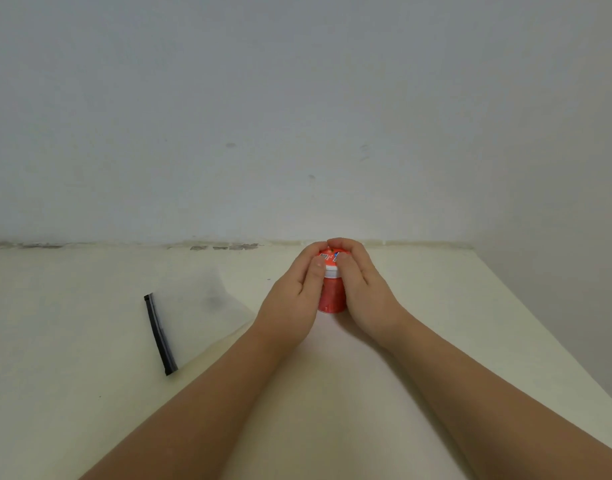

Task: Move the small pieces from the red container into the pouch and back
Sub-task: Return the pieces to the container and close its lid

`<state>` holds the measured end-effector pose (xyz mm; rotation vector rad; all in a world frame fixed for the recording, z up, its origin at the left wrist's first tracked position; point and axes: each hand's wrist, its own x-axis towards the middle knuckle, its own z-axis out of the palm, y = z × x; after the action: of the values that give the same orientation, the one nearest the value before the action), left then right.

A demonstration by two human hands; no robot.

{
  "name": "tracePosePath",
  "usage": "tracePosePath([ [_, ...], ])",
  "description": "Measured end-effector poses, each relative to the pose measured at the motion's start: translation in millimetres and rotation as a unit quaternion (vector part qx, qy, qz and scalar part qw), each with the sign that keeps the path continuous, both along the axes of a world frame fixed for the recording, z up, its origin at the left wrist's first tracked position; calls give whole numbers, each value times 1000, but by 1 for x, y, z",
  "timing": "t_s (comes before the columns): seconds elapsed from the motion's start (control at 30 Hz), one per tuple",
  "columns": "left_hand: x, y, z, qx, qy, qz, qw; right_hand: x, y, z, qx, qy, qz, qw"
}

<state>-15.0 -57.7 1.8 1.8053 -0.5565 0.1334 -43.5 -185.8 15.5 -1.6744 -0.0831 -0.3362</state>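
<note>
A small red container [331,296] with a white rim and a red labelled lid stands upright on the pale table near the far edge. My left hand [294,292] wraps its left side, thumb against the rim. My right hand [358,284] wraps its right side, fingers curled over the lid. To the left lies a translucent pouch [200,306], flat, with a black zip strip [160,334] along its left end; my left forearm covers part of it. The small pieces are hidden inside the container.
The cream table [72,341] meets a grey-white wall [297,116] just behind the container. The table's right edge [540,327] runs diagonally down to the lower right.
</note>
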Motion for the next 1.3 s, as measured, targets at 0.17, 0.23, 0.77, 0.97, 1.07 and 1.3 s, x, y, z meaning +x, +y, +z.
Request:
tracePosePath([
  [0.17, -3, 2, 0, 36, 1, 18, 999, 1, 0, -1, -11, 11, 1, 1000],
  [0.23, -6, 1, 3, 46, 12, 11, 999, 1, -2, -3, 15, 21, 2, 1000],
  [0.77, -32, 12, 24, 57, -77, 108, 990, -20, -17, 10, 10, -104, -278, 955],
  [0.97, -23, 51, 50, 33, -92, 166, 981, -50, 38, 32, -50, -175, -168, 969],
  [1.07, -7, 88, 42, 292, -30, 177, 939, -47, 67, 17, -198, -105, -74, 972],
  [1.3, -15, 160, 1, 546, -26, 75, 834, -31, 125, -19, -536, -77, 72, 838],
])
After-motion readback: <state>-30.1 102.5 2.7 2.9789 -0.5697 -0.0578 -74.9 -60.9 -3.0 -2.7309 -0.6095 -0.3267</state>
